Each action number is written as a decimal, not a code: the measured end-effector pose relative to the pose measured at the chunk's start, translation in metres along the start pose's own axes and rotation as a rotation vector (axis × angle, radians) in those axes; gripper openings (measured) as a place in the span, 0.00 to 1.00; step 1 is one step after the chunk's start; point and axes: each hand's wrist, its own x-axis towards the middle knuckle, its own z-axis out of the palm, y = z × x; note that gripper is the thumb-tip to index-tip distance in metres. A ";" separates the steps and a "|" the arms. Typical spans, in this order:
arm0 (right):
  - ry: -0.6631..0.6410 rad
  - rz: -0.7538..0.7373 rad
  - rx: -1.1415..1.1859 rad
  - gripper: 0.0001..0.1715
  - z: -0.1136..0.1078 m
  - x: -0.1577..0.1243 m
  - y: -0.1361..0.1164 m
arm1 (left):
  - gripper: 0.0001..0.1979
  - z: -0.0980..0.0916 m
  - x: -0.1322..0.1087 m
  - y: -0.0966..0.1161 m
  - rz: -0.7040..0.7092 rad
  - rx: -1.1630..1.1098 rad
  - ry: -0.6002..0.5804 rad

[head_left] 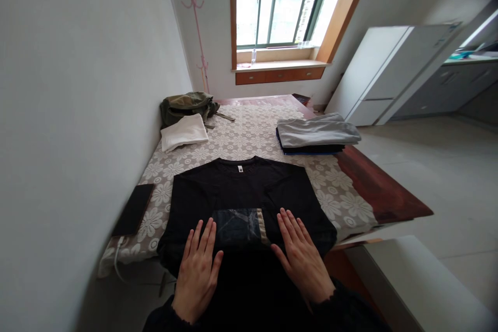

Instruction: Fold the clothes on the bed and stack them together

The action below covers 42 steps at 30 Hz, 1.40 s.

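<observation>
A black T-shirt [237, 192] lies spread on the table's lace cloth [252, 132], neck label away from me, its sleeves folded inward. A dark printed patch [239, 225] shows on it near my hands. My left hand [198, 270] rests flat on the shirt's near left part, fingers stretched out. My right hand [301, 259] lies flat on the near right part, fingers spread. Neither hand holds anything.
A black phone [133, 209] lies at the table's left edge. A folded white garment [183, 132] and an olive bag [187, 105] sit far left. A stack of folded grey and dark clothes [317, 136] sits at the right. A white wall runs along the left; a white bench [412, 280] stands near right.
</observation>
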 end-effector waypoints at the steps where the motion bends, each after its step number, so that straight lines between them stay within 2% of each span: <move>1: -0.005 -0.006 0.006 0.48 -0.001 -0.003 -0.001 | 0.37 -0.001 -0.004 0.000 0.012 -0.006 -0.003; 7: -0.013 -0.019 0.058 0.47 -0.002 -0.012 0.002 | 0.36 -0.005 -0.021 -0.004 0.022 -0.087 -0.004; 10: 0.026 -0.041 0.121 0.45 0.004 -0.022 0.003 | 0.32 0.000 -0.033 -0.003 0.043 -0.208 0.032; 13: 0.051 -0.136 0.230 0.41 0.019 -0.050 0.011 | 0.24 0.015 -0.055 -0.010 0.071 -0.368 0.057; 15: 0.050 -0.171 0.313 0.38 0.034 -0.080 0.024 | 0.19 0.029 -0.076 -0.020 -0.011 -0.450 0.081; 18: 0.129 -0.011 0.393 0.27 0.064 -0.131 0.051 | 0.15 0.054 -0.108 -0.041 -0.291 -0.559 0.091; 21: 0.163 0.245 0.475 0.15 0.096 -0.173 0.072 | 0.21 0.082 -0.135 -0.060 -0.622 -0.631 0.092; 23: 0.177 0.419 0.536 0.14 0.115 -0.192 0.077 | 0.26 0.101 -0.149 -0.066 -0.802 -0.659 0.117; 26: 0.189 0.590 0.652 0.17 0.136 -0.205 0.074 | 0.33 0.124 -0.160 -0.069 -0.952 -0.716 0.123; 29: 0.176 0.660 0.796 0.21 0.144 -0.207 0.069 | 0.37 0.132 -0.160 -0.071 -1.011 -0.808 0.111; 33: 0.210 0.803 0.890 0.22 0.145 -0.201 0.075 | 0.36 0.126 -0.153 -0.079 -1.042 -0.867 0.101; 36: 0.176 0.888 0.898 0.21 0.147 -0.196 0.085 | 0.39 0.119 -0.146 -0.083 -1.021 -0.830 0.153; 40: 0.164 0.979 0.910 0.32 0.153 -0.194 0.089 | 0.38 0.117 -0.142 -0.078 -0.952 -0.779 0.188; 42: 0.163 0.998 0.942 0.33 0.155 -0.197 0.087 | 0.37 0.118 -0.143 -0.074 -0.916 -0.782 0.189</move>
